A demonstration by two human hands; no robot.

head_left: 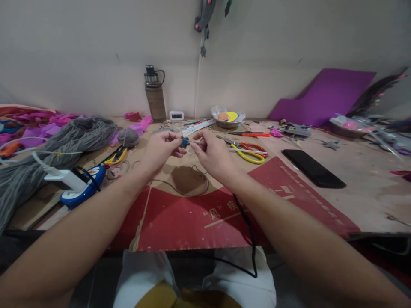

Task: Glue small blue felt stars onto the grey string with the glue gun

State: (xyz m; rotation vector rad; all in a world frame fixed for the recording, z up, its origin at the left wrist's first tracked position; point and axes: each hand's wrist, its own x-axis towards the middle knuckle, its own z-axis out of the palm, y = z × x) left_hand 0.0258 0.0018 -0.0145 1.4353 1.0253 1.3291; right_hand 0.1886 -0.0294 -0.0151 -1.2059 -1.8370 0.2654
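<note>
Above the middle of the table, my left hand (165,147) pinches a small dark blue piece (185,142) between thumb and fingers. Its exact kind is too small to make out. Just to the right, my right hand (210,152) is closed in a pinch on a thin light strand (194,142) that reaches toward the blue piece. Whether the strand is a needle, wire or thread I cannot tell. Below the hands, grey yarn (173,187) lies in a loose curve over the cardboard, crossing onto its red part (180,222).
At left are a grey yarn skein (80,132), a yarn ball (128,137), yellow-handled pliers (117,156) and a blue power strip (83,188). A bottle (155,100) stands behind. Scissors (250,156) and a phone (313,168) lie at right. A black cable (247,222) hangs over the front edge.
</note>
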